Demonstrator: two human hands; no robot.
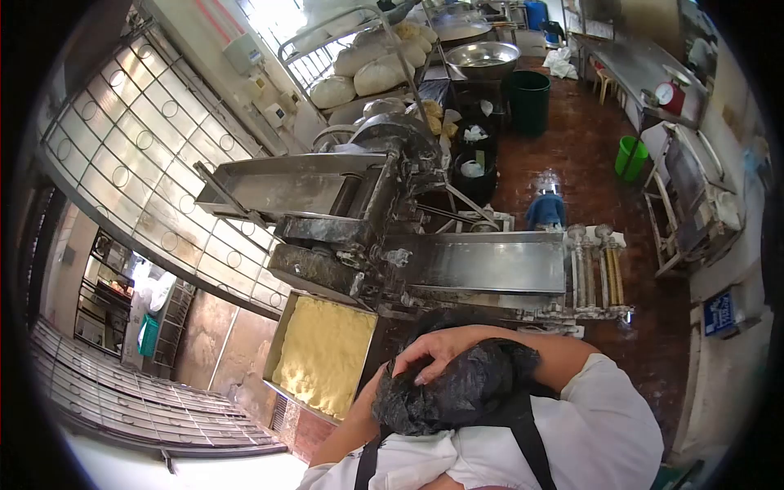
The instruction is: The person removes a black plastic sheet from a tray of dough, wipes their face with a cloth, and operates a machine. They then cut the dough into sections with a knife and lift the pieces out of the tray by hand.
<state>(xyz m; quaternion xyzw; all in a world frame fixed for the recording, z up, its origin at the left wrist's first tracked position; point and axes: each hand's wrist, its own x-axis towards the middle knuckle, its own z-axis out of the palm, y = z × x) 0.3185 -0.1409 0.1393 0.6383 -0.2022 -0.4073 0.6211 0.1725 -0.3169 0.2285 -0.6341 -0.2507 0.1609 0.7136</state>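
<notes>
A bundle of crumpled black plastic point(457, 388) lies against the front of the white shirt, between two dark straps. Over its top bends my right hand point(437, 351), fingers curled down and closed on the plastic. My left forearm comes up from the lower left to the bundle's left side; the left hand itself is hidden by the plastic, so its fingers do not show. Just left of that forearm sits a rectangular metal tray point(369, 347) holding a flat slab of yellow dough point(322, 351).
Ahead stands a dough-rolling machine point(376, 212) with a tilted upper trough point(278, 184) and a flat metal bed point(490, 265). Rollers point(600, 265) sit at its right end. Beyond are a steel basin point(482, 59), a dark green bin point(527, 102) and a light green bucket point(630, 157).
</notes>
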